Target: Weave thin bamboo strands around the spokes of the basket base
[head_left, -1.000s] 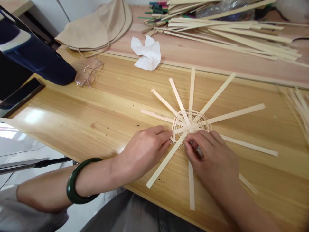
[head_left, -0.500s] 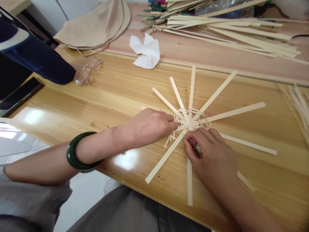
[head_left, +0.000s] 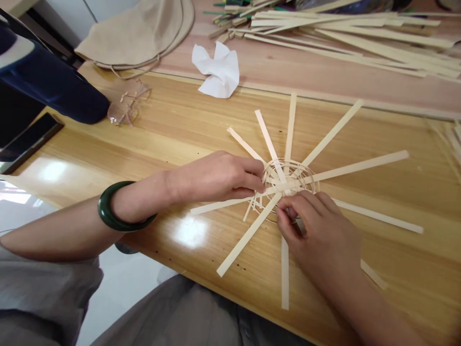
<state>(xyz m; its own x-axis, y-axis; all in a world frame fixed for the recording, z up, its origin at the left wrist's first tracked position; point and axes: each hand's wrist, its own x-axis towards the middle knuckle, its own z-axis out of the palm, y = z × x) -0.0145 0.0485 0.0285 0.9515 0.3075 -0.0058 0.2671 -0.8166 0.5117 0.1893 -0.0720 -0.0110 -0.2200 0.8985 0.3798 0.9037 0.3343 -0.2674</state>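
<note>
Pale cream bamboo strips [head_left: 333, 132] on a honey-yellow, wood-grained table [head_left: 173, 129]; a dark green bangle [head_left: 103, 209]; a white tissue [head_left: 216, 71]

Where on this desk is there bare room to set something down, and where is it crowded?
Bare wood lies between the glasses and the fanned bamboo strips, below the crumpled tissue, and at lower right, past the right hand. It is crowded at the woven centre, beside the left hand, and among the loose strips on the upper board.
</note>
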